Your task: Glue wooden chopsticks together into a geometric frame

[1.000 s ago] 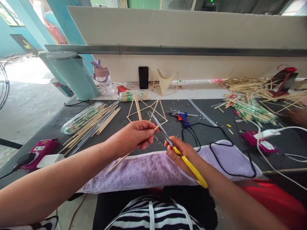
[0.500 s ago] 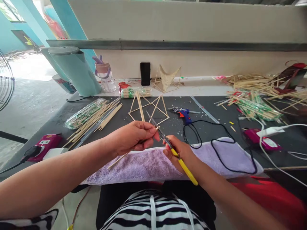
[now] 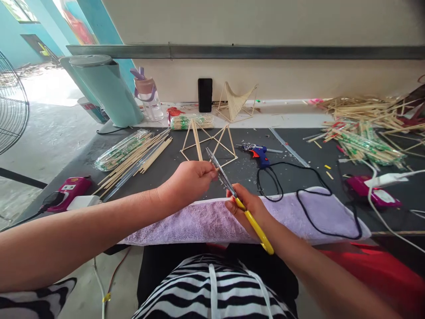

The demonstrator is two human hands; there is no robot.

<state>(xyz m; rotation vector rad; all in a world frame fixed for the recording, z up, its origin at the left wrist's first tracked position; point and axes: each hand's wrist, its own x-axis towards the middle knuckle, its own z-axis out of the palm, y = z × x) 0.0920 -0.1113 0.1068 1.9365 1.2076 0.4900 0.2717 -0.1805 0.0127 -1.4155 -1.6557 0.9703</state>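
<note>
My right hand [image 3: 249,207] grips a pair of scissors [image 3: 256,229] with yellow handles, its metal blades pointing up and to the left. Close to those blades, my left hand [image 3: 192,180] is closed in a pinch on a thin bamboo stick, most of which the fingers hide. A small pale end of it seems to show at the blades. Just beyond the hands stands a frame of glued sticks [image 3: 217,144], with several sticks laid side by side up one edge. Below both hands lies a purple towel [image 3: 199,221].
A blue glue gun [image 3: 260,156] with a looping black cord lies right of the frame. Loose sticks [image 3: 133,166] lie left; bagged sticks [image 3: 368,144] are piled right. At the back are a phone [image 3: 205,95], a bottle [image 3: 148,99] and a finished stick model [image 3: 235,104].
My left hand has turned so its back faces up, and the stick's long end that lay over the towel is out of sight. The view has shifted slightly; the scissors stay beside the left fingers.
</note>
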